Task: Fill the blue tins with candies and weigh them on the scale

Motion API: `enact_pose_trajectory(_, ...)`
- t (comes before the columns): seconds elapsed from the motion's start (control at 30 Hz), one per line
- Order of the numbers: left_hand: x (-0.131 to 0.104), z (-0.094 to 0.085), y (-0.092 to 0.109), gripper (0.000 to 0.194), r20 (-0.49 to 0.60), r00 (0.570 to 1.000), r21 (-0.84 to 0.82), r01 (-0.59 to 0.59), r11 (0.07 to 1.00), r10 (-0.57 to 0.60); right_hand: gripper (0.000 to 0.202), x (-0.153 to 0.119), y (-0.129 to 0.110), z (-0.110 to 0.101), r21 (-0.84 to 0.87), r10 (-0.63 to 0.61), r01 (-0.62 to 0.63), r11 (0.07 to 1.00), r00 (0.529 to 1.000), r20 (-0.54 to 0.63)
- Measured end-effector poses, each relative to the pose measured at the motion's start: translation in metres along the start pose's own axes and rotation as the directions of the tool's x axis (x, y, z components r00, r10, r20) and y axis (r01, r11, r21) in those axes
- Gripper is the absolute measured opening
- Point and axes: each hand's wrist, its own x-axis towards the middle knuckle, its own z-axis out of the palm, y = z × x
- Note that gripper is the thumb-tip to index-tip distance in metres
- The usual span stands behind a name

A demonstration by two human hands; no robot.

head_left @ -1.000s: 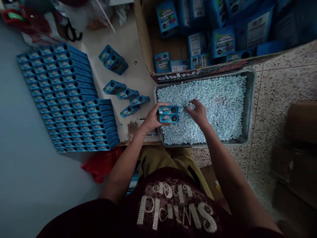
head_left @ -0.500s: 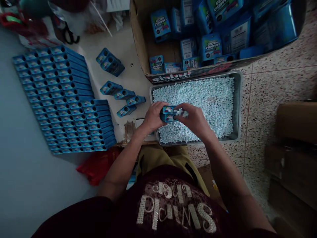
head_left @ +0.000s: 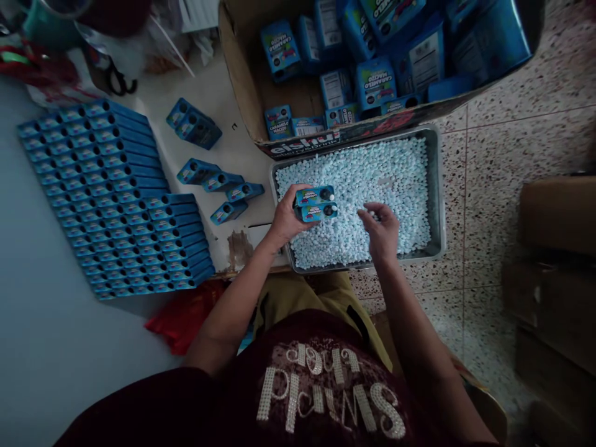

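My left hand is wrapped around two small blue candy boxes, held side by side above the tray. Their printed ends face up, each with a dark round hole, and pale candies show at the holes. Over the middle of the metal tray, my right hand is apart from the boxes, its fingers curled. A few pale bits, apparently candies, show between thumb and fingers, though the palm is hidden. Loose light-blue and white candies fill the tray beneath both hands.
Stacked blue boxes form a large block at left. Several more boxes stand on the table between block and tray. A cardboard carton of blue boxes sits behind the tray. Scissors lie at the back left; brown cartons are at right.
My right hand has moved away from the box holes, rightward over the candies. My left hand still holds both boxes, now with their tops more exposed. The whole view has shifted slightly.
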Motion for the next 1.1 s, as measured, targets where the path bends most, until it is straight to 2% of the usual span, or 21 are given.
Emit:
enact_pose_trajectory(0.1, 0.006, 0.009, -0.011, 0.090, 0.099, 0.994, -0.199, -0.035, 0.979, 0.055, 0.034, -0.004, 0.020, -0.012, -0.059, -0.007, 0.006, 0.998, 1.000, -0.013)
enact_pose_trajectory(0.2, 0.007, 0.019, -0.011, 0.091, 0.125, 0.989, -0.283, -0.037, 0.958, 0.075, 0.042, -0.007, 0.025, -0.016, -0.192, -0.056, 0.076, 0.978, 0.993, 0.105)
enact_pose_trajectory(0.27, 0.004, 0.019, -0.006, 0.090, 0.140, 0.987, -0.301, -0.040, 0.953, 0.085, 0.052, -0.006, 0.025, -0.014, -0.296, -0.051, 0.100, 0.950, 0.985, 0.167)
enact_pose_trajectory(0.4, 0.002, -0.005, 0.003, 0.087, 0.123, 0.983, -0.287, -0.097, 0.953, 0.138, 0.071, 0.000, 0.022, -0.007, -0.468, -0.005, 0.105, 0.878, 0.978, 0.210)
enact_pose_trajectory(0.5, -0.002, -0.028, 0.003, 0.084, 0.122, 0.986, -0.290, -0.077, 0.954, 0.117, 0.073, 0.008, 0.021, -0.005, -0.528, -0.033, 0.169, 0.832, 0.966, 0.257)
enact_pose_trajectory(0.6, -0.014, -0.042, 0.002, 0.087, 0.072, 0.997, -0.278, 0.027, 0.960, -0.007, 0.059, 0.017, 0.020, -0.002, -0.518, -0.164, 0.305, 0.800, 0.940, 0.300)
enact_pose_trajectory(0.73, -0.050, -0.059, 0.003, 0.094, -0.134, 0.980, -0.204, 0.121, 0.972, -0.150, 0.038, 0.019, -0.003, 0.014, -0.428, -0.318, 0.425, 0.798, 0.900, 0.300)
enact_pose_trajectory(0.8, -0.072, -0.072, 0.004, 0.091, -0.183, 0.965, -0.146, 0.162, 0.976, -0.188, 0.032, 0.012, -0.029, 0.030, -0.317, -0.400, 0.503, 0.804, 0.852, 0.338)
enact_pose_trajectory(0.83, -0.082, -0.078, 0.003, 0.089, -0.183, 0.963, -0.127, 0.177, 0.976, -0.199, 0.032, 0.007, -0.043, 0.040, -0.244, -0.442, 0.554, 0.796, 0.807, 0.392)
enact_pose_trajectory(0.87, -0.092, -0.083, 0.002, 0.087, -0.173, 0.964, -0.121, 0.182, 0.976, -0.201, 0.038, 0.000, -0.057, 0.050, -0.167, -0.478, 0.605, 0.779, 0.744, 0.466)
enact_pose_trajectory(0.93, -0.105, -0.088, -0.002, 0.085, -0.139, 0.973, -0.133, 0.166, 0.977, -0.184, 0.056, -0.012, -0.077, 0.071, -0.025, -0.508, 0.670, 0.742, 0.587, 0.631)
enact_pose_trajectory(0.97, -0.108, -0.087, -0.006, 0.085, -0.117, 0.978, -0.143, 0.156, 0.977, -0.173, 0.064, -0.017, -0.082, 0.081, 0.022, -0.500, 0.677, 0.736, 0.522, 0.691)
enact_pose_trajectory(1.0, -0.109, -0.084, -0.009, 0.084, -0.099, 0.982, -0.155, 0.146, 0.977, -0.163, 0.070, -0.019, -0.084, 0.090, 0.047, -0.483, 0.672, 0.739, 0.480, 0.733)
enact_pose_trajectory(1.03, -0.107, -0.079, -0.012, 0.084, -0.084, 0.985, -0.172, 0.135, 0.976, -0.151, 0.073, -0.018, -0.082, 0.096, 0.055, -0.464, 0.661, 0.748, 0.463, 0.755)
enact_pose_trajectory(1.1, -0.098, -0.066, -0.017, 0.085, -0.054, 0.991, -0.214, 0.111, 0.970, -0.125, 0.072, -0.008, -0.072, 0.100, 0.036, -0.432, 0.636, 0.771, 0.480, 0.763)
